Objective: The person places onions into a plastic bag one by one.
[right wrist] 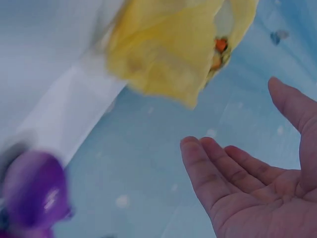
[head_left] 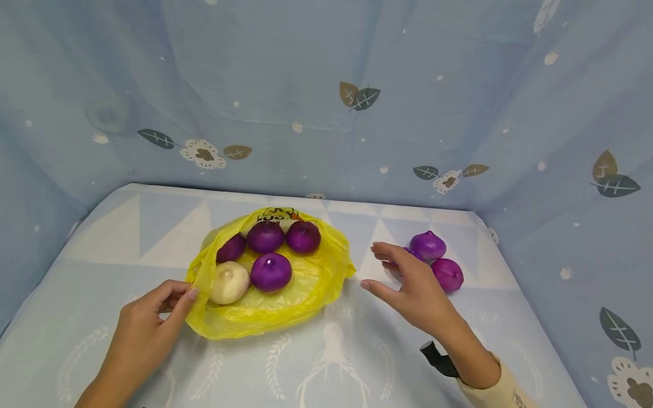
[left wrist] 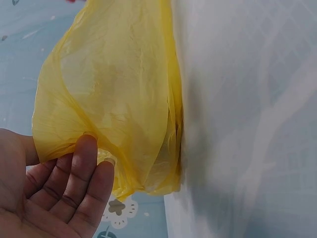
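A yellow plastic bag [head_left: 311, 283] lies open-mouthed on the table, with several purple onions [head_left: 271, 272] and one pale onion [head_left: 229, 283] inside. My left hand [head_left: 148, 323] pinches the bag's left rim between thumb and fingers; in the left wrist view the thin film [left wrist: 114, 89] bunches at the fingertips. To the right of the bag, my right hand [head_left: 415, 289] is held above the table with fingers and thumb spread apart and nothing between them. Behind that hand sit more purple onions [head_left: 428, 245], one partly hidden by it. The right wrist view shows a blurred purple onion [right wrist: 35, 188].
A pale patterned cloth covers the table [head_left: 326, 368]. Blue patterned fabric [head_left: 285, 85] hangs along the back and sides. A dark strap [head_left: 440, 360] is on the right wrist, near the pale sleeve [head_left: 492, 385].
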Motion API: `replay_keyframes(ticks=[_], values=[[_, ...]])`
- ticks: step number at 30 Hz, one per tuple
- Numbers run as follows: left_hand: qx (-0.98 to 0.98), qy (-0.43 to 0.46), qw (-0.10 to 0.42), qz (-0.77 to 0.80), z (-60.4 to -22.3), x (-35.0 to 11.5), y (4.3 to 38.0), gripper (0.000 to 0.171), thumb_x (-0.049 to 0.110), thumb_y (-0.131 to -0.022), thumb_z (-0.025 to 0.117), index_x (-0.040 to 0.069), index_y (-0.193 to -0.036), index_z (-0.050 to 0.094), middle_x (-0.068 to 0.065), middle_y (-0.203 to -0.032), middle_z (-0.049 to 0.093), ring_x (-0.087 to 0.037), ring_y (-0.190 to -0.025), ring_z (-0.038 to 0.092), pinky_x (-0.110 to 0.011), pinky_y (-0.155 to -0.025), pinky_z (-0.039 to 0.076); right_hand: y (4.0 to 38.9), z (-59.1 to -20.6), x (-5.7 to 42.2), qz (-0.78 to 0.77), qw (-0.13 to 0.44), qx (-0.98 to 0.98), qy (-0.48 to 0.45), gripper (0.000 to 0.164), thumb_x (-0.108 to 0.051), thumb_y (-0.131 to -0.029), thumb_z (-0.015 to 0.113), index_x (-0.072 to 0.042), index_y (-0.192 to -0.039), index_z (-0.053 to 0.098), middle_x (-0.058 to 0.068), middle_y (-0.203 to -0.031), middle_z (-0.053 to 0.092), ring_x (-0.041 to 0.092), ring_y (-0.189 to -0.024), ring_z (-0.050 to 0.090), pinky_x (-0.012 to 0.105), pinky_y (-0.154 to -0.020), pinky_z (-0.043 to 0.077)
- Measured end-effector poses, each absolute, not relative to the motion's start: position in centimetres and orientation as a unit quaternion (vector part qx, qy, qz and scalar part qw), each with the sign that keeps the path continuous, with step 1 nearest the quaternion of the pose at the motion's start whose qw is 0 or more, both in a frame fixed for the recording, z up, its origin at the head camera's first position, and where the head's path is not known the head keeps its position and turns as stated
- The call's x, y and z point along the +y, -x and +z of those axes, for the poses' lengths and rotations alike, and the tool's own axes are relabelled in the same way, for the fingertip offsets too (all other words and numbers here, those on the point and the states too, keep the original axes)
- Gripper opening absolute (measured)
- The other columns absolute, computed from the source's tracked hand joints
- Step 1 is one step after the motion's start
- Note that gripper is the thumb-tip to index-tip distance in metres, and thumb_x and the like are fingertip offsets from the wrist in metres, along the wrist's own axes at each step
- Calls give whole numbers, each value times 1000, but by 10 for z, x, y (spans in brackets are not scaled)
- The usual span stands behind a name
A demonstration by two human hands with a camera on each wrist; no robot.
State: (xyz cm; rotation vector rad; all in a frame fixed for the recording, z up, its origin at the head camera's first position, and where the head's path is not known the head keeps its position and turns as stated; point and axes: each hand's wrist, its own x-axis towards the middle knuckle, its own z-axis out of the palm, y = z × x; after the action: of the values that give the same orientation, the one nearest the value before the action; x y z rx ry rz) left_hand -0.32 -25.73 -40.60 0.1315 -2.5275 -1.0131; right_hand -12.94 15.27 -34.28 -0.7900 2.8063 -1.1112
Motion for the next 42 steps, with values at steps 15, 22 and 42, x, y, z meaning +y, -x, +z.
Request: replay_keyframes(ticks=[15, 22, 42], values=[[-907, -57, 212, -360, -410, -257, -2, 5, 14, -98, 76, 12, -102, 74, 8, -83, 69, 3, -74, 61, -14, -55, 44, 137, -358, 256, -276, -30, 951, 137, 92, -35, -89, 87, 2, -156, 37, 27, -152, 44, 49, -129, 51, 68, -98, 47], [-907, -54, 213, -358, -409, -256, 0, 4, 14, -98, 76, 13, -102, 74, 8, -83, 70, 4, -75, 61, -14, -55, 44, 151, -383, 284, -250, -9, 965, 79, 94, -37, -91, 84, 8, -156, 32, 35, -152, 41, 54, -131, 47, 66, -99, 47], [-907, -41, 211, -363, -407, -253, 4, 5, 13, -98, 77, 13, -101, 74, 7, -83, 70, 4, -75, 61, -15, -55, 43, 157, -419, 310, -268, 62, 961, 8, 103, -47, -91, 82, 16, -154, 30, 39, -144, 45, 56, -128, 50, 65, -101, 47]])
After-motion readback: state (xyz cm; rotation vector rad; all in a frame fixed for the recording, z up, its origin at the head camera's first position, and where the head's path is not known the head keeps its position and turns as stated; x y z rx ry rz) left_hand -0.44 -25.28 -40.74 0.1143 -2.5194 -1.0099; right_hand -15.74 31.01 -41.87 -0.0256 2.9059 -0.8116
